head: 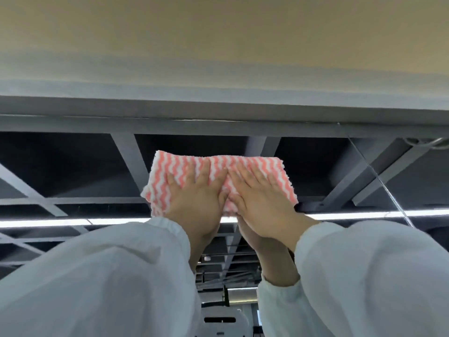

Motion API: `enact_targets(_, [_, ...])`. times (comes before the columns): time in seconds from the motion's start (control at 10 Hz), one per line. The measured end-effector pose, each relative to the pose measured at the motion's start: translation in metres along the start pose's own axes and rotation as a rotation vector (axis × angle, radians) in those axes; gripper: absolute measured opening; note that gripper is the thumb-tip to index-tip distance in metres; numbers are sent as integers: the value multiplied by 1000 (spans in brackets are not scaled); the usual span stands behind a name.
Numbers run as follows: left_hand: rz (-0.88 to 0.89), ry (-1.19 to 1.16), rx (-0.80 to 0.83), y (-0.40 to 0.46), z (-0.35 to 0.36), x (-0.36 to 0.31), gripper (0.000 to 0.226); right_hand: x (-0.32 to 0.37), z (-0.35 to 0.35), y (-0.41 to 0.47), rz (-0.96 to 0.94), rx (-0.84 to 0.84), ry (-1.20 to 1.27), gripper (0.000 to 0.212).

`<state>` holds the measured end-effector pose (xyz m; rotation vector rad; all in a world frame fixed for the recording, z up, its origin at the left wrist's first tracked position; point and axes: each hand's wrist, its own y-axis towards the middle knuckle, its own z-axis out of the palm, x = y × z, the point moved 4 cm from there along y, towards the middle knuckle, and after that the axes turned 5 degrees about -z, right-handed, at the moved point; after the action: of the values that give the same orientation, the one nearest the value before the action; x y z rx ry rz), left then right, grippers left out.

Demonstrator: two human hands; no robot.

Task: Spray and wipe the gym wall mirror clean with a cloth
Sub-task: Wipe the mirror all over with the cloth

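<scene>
Both hands are raised overhead and laid flat against a cloth [220, 166], which is pressed against the mirror [73, 166] near its top edge. The left hand [196, 198] is spread with its fingers straight and slightly fanned, palm down on the left half of the cloth; nothing is gripped by it. The right hand [262, 198] is set just beside it, its fingers likewise extended and angled up to the left over the right half of the cloth, with the fabric pressed rather than pinched. The two thumbs are brought close together at the middle, where the cloth is bunched into a small fold.

The cloth is patterned with wavy pink and white stripes and is held as a wide band, its fluffy edges showing beyond both hands. Pale, loose sleeves [121, 276] with gathered cuffs are seen at the wrists.

In the glass, a dark ceiling grid of grey beams [128, 152] is reflected, along with a long bright strip light [48, 223]. Below the right hand a reflected forearm can be made out. Above the mirror a grey ledge [218, 108] is crossed by the view, and over it a tan surface [218, 32], probably ceiling, though it is too blurred to be sure. A thin line [379, 181] is seen slanting down the right side of the glass.
</scene>
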<state>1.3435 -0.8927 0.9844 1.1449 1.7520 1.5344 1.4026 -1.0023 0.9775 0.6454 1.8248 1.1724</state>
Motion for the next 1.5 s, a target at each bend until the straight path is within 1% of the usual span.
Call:
enact_targets(0.1, [-27, -12, 10, 19, -4, -3, 54, -15, -4, 16, -23, 4, -17, 58])
enact_targets(0.2, [-51, -32, 14, 36, -7, -7, 54, -29, -6, 33, -57, -37, -37, 58])
enact_targets(0.3, [-66, -32, -8, 52, -10, -10, 54, -38, -11, 48, -83, -61, -35, 57])
enact_targets(0.5, [-83, -67, -5, 78, -16, -11, 53, -51, -22, 67, -159, -53, -62, 61])
enact_targets(0.6, [-96, -78, 2, 88, -21, -12, 52, -59, -24, 78, -148, -34, 3, 57])
enact_targets(0.7, [-107, -53, 19, 102, -23, -15, 53, -65, -26, 88, -143, -48, -2, 56])
enact_targets(0.8, [-122, -53, 13, 113, -23, -16, 52, -69, -29, 95, -126, -63, 9, 54])
enact_targets(0.9, [-188, -98, -21, 122, -27, -20, 51, -78, -32, 101, -99, -71, 23, 52])
enact_targets(1.0, [-191, -118, -29, 136, -29, -29, 51, -93, -33, 106, -89, -79, 11, 52])
enact_targets(1.1, [-107, -153, -98, 152, -33, -43, 52, -112, -34, 112, -76, -107, 23, 51])
enact_targets(1.2, [-73, -158, -95, 159, -37, -64, 52, -134, -34, 114, -88, -114, -10, 55])
enact_targets(1.3, [-141, -110, -25, 174, -33, -83, 54, -161, -35, 109, -94, -117, -17, 62])
enact_targets(1.4, [-178, -77, -16, 172, -37, -100, 61, -180, -37, 103, -52, -107, 5, 59])
enact_targets(1.5, [-112, -182, -26, 147, -52, -145, 56, -190, -43, 86, -85, -125, -31, 71])
